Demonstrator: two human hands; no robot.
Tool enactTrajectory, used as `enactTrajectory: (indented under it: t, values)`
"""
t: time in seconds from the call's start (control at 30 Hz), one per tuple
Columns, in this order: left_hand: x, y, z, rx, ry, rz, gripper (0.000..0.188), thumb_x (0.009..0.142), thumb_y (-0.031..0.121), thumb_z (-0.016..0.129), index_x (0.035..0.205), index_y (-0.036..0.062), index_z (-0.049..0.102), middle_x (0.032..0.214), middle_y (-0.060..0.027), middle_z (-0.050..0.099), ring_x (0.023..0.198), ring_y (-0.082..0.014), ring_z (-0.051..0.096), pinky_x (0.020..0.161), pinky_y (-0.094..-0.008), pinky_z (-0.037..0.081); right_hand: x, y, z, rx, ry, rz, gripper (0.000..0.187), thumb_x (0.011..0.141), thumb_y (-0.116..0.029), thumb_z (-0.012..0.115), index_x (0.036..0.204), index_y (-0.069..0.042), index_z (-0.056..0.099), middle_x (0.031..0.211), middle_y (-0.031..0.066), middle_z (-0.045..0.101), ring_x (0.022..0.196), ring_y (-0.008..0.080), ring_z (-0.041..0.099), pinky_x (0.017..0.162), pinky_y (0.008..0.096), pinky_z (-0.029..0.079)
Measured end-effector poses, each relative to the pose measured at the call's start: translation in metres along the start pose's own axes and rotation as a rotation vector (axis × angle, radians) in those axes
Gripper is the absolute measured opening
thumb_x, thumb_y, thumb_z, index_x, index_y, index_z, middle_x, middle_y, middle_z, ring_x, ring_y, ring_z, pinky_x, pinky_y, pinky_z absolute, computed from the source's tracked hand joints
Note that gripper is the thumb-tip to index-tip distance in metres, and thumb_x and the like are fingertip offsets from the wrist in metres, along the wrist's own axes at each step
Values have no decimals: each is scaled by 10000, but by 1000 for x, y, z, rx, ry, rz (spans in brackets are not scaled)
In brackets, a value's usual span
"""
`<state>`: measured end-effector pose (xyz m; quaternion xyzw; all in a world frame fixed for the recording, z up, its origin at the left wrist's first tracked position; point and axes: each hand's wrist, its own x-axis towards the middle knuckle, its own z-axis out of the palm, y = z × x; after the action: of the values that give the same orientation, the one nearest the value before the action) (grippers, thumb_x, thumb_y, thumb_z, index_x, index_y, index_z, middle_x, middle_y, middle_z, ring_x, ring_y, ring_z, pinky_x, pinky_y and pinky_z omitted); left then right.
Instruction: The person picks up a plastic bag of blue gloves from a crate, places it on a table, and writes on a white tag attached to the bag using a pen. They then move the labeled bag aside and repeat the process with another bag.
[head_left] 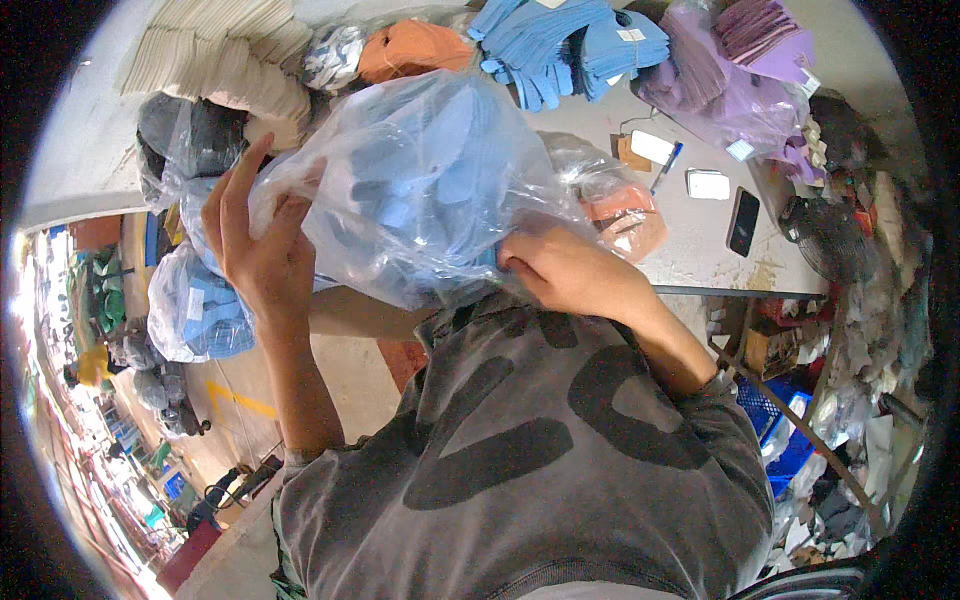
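Note:
A large clear plastic bag with light blue cut fabric pieces inside lies before me on the table, close to my body. At the bag's left side, my left hand pinches the loose film between thumb and a finger, its other fingers raised. My right hand is closed on the gathered film at the bag's near right edge, its fingertips partly hidden. Just right of the bag sits a smaller clear bag with orange pieces.
Stacks of cream, orange, blue and purple fabric pieces line the table's back. A phone, a pen and white cards lie at right. Another blue-filled bag is at left; a blue crate stands lower right.

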<state>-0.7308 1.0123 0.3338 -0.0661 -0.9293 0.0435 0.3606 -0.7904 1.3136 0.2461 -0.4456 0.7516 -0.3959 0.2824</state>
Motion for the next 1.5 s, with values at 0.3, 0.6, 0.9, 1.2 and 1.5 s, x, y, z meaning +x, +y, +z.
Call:
enactTrajectory:
  t: [0.3, 0.6, 0.9, 1.2, 1.5]
  values:
    - [-22, 34, -14, -295, -352, -207, 819, 671, 109, 801, 1440, 283, 579, 1558, -151, 372, 1189, -329, 548, 1003, -455, 454, -35, -3, -17, -126, 122, 147, 880, 729, -283, 887, 1450, -34, 449, 1239, 240, 613, 1084, 370, 631, 904, 429, 491]
    - [-36, 29, -30, -495, -499, -96, 1093, 565, 555, 853, 1534, 270, 434, 1651, -240, 65, 1393, -469, 368, 1123, -550, 363, -1, -36, -5, -124, 467, -81, 726, 810, -108, 785, 1461, -63, 467, 1351, 207, 570, 1264, 405, 529, 1066, 453, 426]
    - [-17, 16, -14, -530, -252, 21, 1085, 613, 637, 815, 1549, 255, 418, 1621, -329, -115, 1463, -559, 141, 1153, -597, 267, 49, -35, 22, -58, 262, -476, 298, 907, -242, 692, 1126, -51, 625, 997, 171, 677, 963, 414, 641, 829, 501, 514]
    - [-23, 32, -6, -529, -395, -115, 1225, 493, 349, 947, 1570, 288, 367, 1622, -330, -91, 1468, -575, 77, 1176, -577, 236, 2, 16, -1, -829, 285, -61, 411, 901, -382, 665, 1176, -77, 635, 1241, 147, 581, 1115, 368, 564, 964, 524, 442]
    - [-26, 54, 16, -690, -464, -51, 1175, 535, 320, 934, 1567, 270, 375, 1648, -284, -57, 1477, -550, 120, 1186, -585, 216, 13, 58, 51, -835, 712, 317, 788, 780, -331, 769, 1447, -68, 443, 1354, 285, 480, 1218, 524, 478, 997, 599, 454]
